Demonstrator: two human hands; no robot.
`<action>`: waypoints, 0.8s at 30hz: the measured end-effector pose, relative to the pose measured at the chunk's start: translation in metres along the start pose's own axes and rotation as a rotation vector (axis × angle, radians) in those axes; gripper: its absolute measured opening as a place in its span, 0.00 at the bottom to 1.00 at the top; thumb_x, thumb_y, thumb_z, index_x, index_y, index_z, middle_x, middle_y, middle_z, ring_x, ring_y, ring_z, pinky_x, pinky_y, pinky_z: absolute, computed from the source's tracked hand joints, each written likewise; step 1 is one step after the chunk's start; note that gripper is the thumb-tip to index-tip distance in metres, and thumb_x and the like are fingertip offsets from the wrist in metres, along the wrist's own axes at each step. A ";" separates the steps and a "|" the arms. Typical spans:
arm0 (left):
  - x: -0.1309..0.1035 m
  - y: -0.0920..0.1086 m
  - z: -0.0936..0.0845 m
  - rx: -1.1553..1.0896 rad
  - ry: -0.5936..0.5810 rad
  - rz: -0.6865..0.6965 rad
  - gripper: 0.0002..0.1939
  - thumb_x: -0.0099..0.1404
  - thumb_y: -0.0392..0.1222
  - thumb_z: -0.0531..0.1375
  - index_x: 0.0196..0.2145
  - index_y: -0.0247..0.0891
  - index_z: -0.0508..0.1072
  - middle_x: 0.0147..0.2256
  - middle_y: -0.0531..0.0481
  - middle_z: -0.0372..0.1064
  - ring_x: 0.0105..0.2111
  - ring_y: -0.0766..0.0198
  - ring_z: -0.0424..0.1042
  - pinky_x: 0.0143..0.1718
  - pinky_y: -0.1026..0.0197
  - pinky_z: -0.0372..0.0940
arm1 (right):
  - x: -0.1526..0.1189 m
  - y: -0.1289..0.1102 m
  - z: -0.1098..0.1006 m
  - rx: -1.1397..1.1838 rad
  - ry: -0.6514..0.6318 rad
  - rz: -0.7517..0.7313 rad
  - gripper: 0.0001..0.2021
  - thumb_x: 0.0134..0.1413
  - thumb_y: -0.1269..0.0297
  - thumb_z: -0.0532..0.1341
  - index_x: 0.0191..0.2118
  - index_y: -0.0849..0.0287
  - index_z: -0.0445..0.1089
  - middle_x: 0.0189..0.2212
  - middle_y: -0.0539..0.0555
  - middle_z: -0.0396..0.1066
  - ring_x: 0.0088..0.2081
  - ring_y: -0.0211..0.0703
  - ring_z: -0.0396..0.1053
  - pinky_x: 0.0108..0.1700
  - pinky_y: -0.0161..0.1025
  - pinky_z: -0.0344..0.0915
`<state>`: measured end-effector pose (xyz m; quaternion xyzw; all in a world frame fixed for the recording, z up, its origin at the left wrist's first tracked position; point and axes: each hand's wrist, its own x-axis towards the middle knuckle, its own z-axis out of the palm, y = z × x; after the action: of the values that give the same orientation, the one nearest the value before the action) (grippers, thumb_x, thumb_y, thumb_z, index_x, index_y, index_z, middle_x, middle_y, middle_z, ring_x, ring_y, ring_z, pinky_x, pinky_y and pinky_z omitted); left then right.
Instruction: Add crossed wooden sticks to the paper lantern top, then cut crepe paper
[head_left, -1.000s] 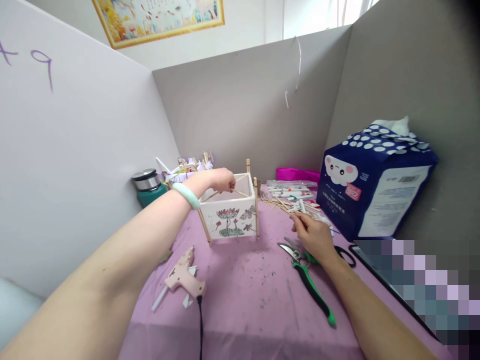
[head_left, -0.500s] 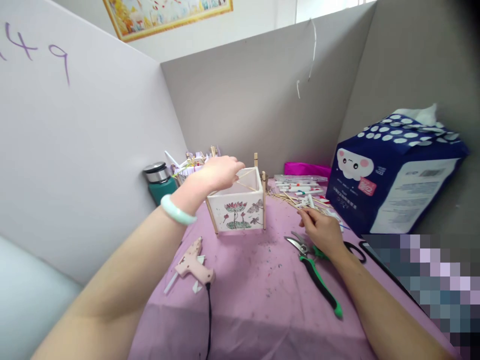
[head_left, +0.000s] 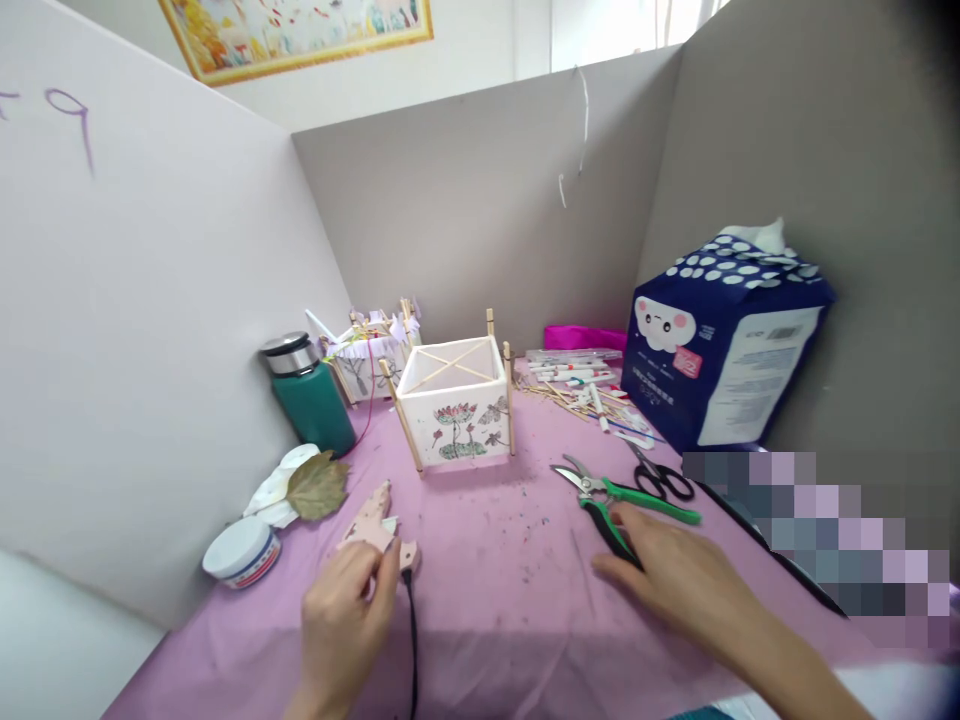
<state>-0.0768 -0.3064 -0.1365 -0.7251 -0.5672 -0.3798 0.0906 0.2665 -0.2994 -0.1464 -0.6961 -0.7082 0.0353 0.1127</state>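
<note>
My left hand (head_left: 349,610), fingers curled, is over the rear of a pink hot glue gun (head_left: 371,520); whether it grips the gun is hidden. My right hand (head_left: 667,560) rests at the near green-and-black handle of the pruning shears (head_left: 600,490), thumb spread away from the fingers. The shears lie with their blades apart. Beyond the hands stands a white box-shaped lantern frame (head_left: 457,420) with stick posts, a lotus drawing on its front and thin sticks crossed over its top.
At left stand a green bottle (head_left: 311,400), a white tub (head_left: 241,552), a dried leaf (head_left: 319,487) and a second decorated frame (head_left: 367,365). Black scissors (head_left: 664,480), loose sticks (head_left: 562,400), markers (head_left: 574,370) and a blue tissue pack (head_left: 720,340) are at right.
My left hand has come back from the lantern frame to the glue gun. My right hand has moved from the loose sticks to the shears' handle. The view has shifted.
</note>
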 end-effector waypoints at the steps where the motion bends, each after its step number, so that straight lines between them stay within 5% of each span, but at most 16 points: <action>1: -0.009 -0.003 0.004 -0.028 -0.020 -0.019 0.19 0.67 0.43 0.53 0.19 0.40 0.58 0.19 0.56 0.54 0.19 0.68 0.57 0.26 0.62 0.54 | -0.004 -0.005 0.001 -0.028 -0.037 0.019 0.16 0.54 0.54 0.57 0.45 0.57 0.68 0.38 0.59 0.76 0.36 0.54 0.74 0.31 0.41 0.59; 5: -0.025 -0.014 0.019 -0.122 -0.065 -0.098 0.19 0.67 0.45 0.53 0.19 0.40 0.61 0.18 0.57 0.56 0.18 0.69 0.59 0.24 0.64 0.55 | 0.000 -0.022 0.000 -0.081 -0.091 0.000 0.20 0.59 0.65 0.49 0.56 0.61 0.61 0.35 0.61 0.76 0.36 0.55 0.74 0.33 0.42 0.60; 10: -0.024 -0.021 0.023 -0.201 -0.072 -0.117 0.19 0.65 0.46 0.54 0.18 0.40 0.62 0.18 0.57 0.58 0.19 0.69 0.61 0.24 0.65 0.57 | 0.030 -0.030 -0.004 -0.063 -0.043 -0.143 0.19 0.58 0.67 0.49 0.54 0.60 0.64 0.34 0.61 0.76 0.36 0.53 0.74 0.34 0.41 0.61; 17: -0.024 -0.020 0.021 -0.198 -0.110 -0.135 0.18 0.65 0.46 0.53 0.19 0.41 0.65 0.19 0.54 0.62 0.20 0.66 0.64 0.25 0.64 0.59 | 0.073 -0.040 0.000 -0.199 0.077 -0.040 0.18 0.58 0.67 0.50 0.52 0.63 0.66 0.34 0.65 0.76 0.35 0.57 0.75 0.34 0.44 0.63; 24: -0.026 -0.021 0.022 -0.221 -0.112 -0.135 0.18 0.65 0.45 0.53 0.18 0.41 0.63 0.19 0.53 0.61 0.20 0.66 0.63 0.24 0.65 0.59 | 0.084 -0.034 0.010 -0.266 0.005 0.060 0.17 0.55 0.76 0.50 0.49 0.68 0.68 0.31 0.67 0.76 0.35 0.59 0.75 0.33 0.46 0.65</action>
<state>-0.0873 -0.3065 -0.1744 -0.7110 -0.5735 -0.4041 -0.0472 0.2305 -0.2161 -0.1393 -0.7258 -0.6852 -0.0575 0.0200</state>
